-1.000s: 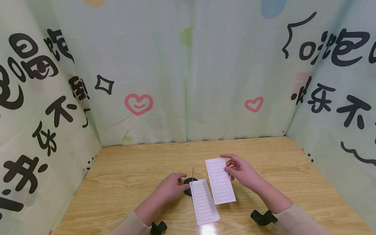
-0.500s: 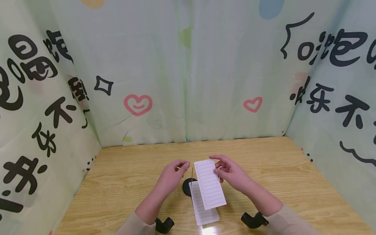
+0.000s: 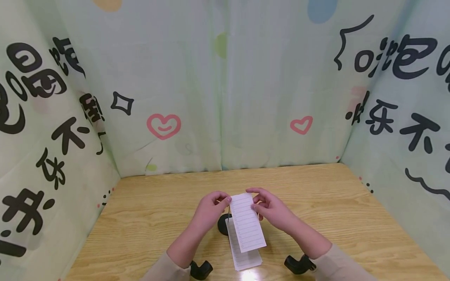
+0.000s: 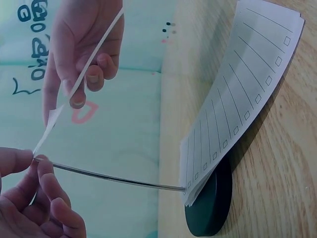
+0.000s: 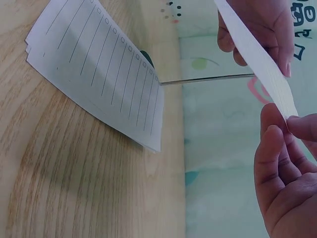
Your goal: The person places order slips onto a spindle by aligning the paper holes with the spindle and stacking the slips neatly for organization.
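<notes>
My right hand [image 3: 274, 210] pinches the right edge of a white lined checklist sheet [image 3: 247, 224], held up and tilted. At the sheet's upper left corner, my left hand [image 3: 208, 210] pinches with thumb and fingers, right at the tip of the thin metal rod [image 4: 114, 179] of a paper spike. Whether the rod passes through that corner cannot be told. The spike's round black base [image 3: 222, 225] stands on the table, partly hidden by paper. Several similar sheets [image 4: 237, 84] are threaded low on the rod, lying over the base and slanting toward me under the held sheet.
The wooden table [image 3: 158, 210] is bordered by pale printed curtains [image 3: 186, 78] at the back and on both sides. Black wrist mounts [image 3: 201, 270] sit on both wrists. A light reflection shows near the front edge.
The right hand has brought the held sheet left, over the spike and the lower sheets. My left hand rose from beside the base to the rod's tip and now pinches the sheet's corner.
</notes>
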